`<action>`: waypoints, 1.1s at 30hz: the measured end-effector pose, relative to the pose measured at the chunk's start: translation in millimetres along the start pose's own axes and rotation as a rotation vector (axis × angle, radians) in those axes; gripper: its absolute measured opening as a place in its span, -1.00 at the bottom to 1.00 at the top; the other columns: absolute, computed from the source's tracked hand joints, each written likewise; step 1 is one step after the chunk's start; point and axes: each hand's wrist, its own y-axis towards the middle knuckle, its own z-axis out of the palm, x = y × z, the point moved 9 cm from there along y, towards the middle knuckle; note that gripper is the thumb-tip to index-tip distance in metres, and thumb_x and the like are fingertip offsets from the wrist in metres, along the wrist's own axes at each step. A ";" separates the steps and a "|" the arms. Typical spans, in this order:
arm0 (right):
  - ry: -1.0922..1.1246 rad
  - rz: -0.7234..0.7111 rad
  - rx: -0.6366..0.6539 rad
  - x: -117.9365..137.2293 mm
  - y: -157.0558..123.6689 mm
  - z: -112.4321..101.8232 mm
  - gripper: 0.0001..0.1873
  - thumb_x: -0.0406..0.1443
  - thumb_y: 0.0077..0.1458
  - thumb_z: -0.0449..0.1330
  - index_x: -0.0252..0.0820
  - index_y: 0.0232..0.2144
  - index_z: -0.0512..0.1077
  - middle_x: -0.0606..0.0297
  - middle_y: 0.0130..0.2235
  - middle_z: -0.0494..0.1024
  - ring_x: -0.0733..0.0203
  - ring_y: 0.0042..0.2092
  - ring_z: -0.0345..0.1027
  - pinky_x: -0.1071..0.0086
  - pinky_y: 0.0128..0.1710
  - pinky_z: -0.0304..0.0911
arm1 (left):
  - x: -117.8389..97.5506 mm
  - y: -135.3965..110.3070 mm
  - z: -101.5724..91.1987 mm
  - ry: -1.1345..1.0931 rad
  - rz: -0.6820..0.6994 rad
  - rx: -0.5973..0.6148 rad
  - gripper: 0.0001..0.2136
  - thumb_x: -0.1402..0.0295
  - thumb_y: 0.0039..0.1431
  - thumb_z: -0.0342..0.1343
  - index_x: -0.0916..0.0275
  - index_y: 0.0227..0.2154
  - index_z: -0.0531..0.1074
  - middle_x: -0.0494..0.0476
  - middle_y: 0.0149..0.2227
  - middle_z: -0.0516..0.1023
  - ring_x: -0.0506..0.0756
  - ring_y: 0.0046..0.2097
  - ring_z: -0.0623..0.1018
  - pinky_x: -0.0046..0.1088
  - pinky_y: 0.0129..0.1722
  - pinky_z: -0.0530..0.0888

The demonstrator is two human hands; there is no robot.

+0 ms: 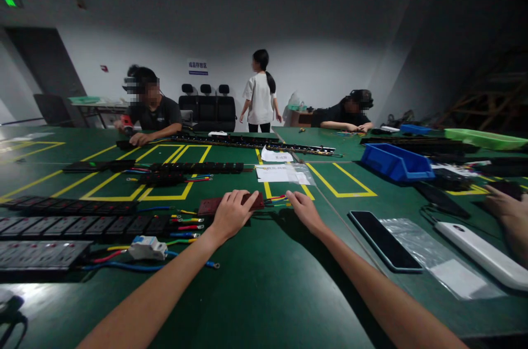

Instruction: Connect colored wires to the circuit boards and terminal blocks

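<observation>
My left hand point(236, 213) lies over a dark red block point(209, 206), thumb and fingers closed about it. The block looks like a socket module, but the hand hides its middle. Short coloured wires point(275, 200) come out of its right end. My right hand point(306, 211) is at the tips of these wires, fingers together and pinching there; the exact grip is too small to make out. Left of my hands lie black socket strips point(82, 226) with coloured wires ending in ring terminals. A white and grey breaker-like part point(147, 248) sits among the nearest strip's wires.
A phone point(385, 240), a plastic bag point(412, 233) and a white oblong device point(480, 252) lie right. Beyond are a blue bin point(396, 163), paper labels point(277, 173) and more strips point(196, 168). Co-workers sit across the green table point(264, 283); another person's hand point(505, 208) is far right.
</observation>
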 end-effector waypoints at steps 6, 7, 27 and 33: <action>-0.028 -0.072 -0.030 13.2 -4.4 -3.1 -0.42 0.16 0.22 0.01 -0.10 -0.60 0.12 0.44 -0.57 0.12 0.28 -0.47 0.05 0.36 -0.45 -0.07 | 0.0 0.0 -0.9 -0.005 -0.003 -0.006 -0.45 0.30 0.26 0.18 0.17 0.28 0.22 0.28 0.03 0.43 0.25 0.04 0.42 -0.18 -0.03 0.37; -0.025 -0.078 -0.029 15.1 -5.4 -3.3 -0.43 0.15 0.23 0.02 -0.10 -0.59 0.13 0.44 -0.57 0.13 0.28 -0.47 0.06 0.36 -0.45 -0.07 | 0.1 0.0 -1.4 -0.005 -0.004 -0.007 -0.46 0.30 0.26 0.18 0.17 0.28 0.23 0.28 0.03 0.43 0.25 0.03 0.42 -0.18 -0.03 0.37; 0.066 0.049 -0.015 -3.0 -1.0 -3.2 -0.40 0.21 0.16 0.01 -0.12 -0.60 0.28 0.36 -0.60 0.26 0.23 -0.51 0.10 0.36 -0.51 -0.05 | 4.3 -0.5 -4.3 -0.027 -0.048 -0.012 -0.46 0.31 0.26 0.18 0.16 0.27 0.23 0.29 0.05 0.43 0.26 0.05 0.42 -0.16 0.00 0.35; 0.115 0.089 0.013 -10.2 0.7 1.5 -0.44 0.17 0.13 0.05 -0.11 -0.62 0.24 0.39 -0.62 0.21 0.25 -0.53 0.06 0.36 -0.52 -0.06 | 4.6 -0.1 -3.6 -0.033 -0.052 0.003 -0.44 0.31 0.23 0.22 0.15 0.26 0.24 0.26 0.05 0.43 0.25 0.05 0.41 -0.17 0.00 0.34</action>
